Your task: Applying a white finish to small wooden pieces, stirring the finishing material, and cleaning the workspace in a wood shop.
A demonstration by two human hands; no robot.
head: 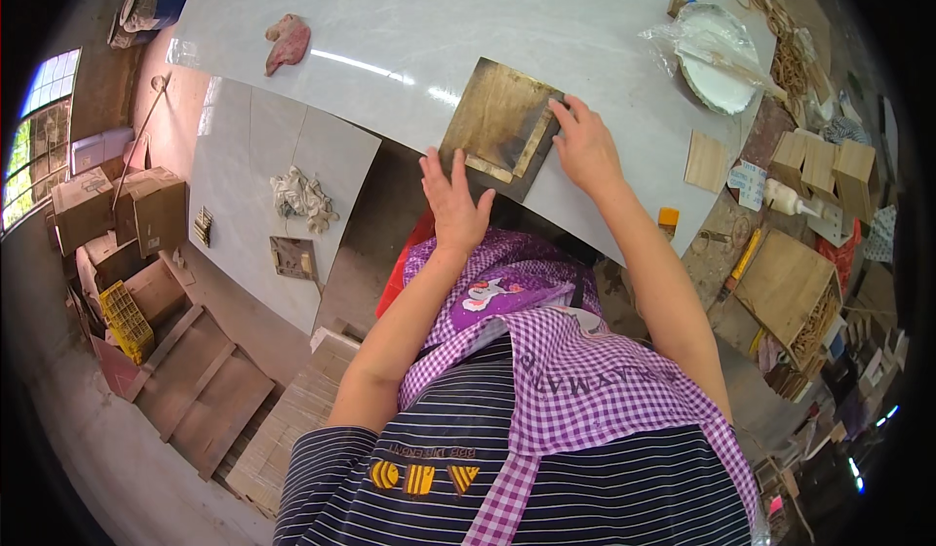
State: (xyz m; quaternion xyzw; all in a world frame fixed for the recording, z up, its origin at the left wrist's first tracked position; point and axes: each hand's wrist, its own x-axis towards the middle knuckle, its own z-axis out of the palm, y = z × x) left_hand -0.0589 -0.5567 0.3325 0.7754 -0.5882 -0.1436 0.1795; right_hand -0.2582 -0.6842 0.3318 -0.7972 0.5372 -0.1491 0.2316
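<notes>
A square, darkly stained wooden board (pixel 491 111) lies on the pale, glossy tabletop (pixel 380 5), its near corner reaching the front edge. Two light wooden strips (pixel 536 139) form an L along its near and right sides. My left hand (pixel 457 206) is at the board's near-left edge, fingers spread and nothing visible in it. On the right side, the fingertips of my right hand (pixel 591 147) touch the board's edge by the upper end of one strip. Whether they grip anything there is hidden. To the right lies a small thin wooden panel (pixel 706 162).
A bowl of white paste (pixel 720 71), partly under plastic film, stands at the far right. Near the right edge is a yellow-handled brush (pixel 667 218). A reddish cloth (pixel 287 45) lies far left. White gloves (pixel 301 199) and another stained board (pixel 294 257) rest on the side table (pixel 241 144).
</notes>
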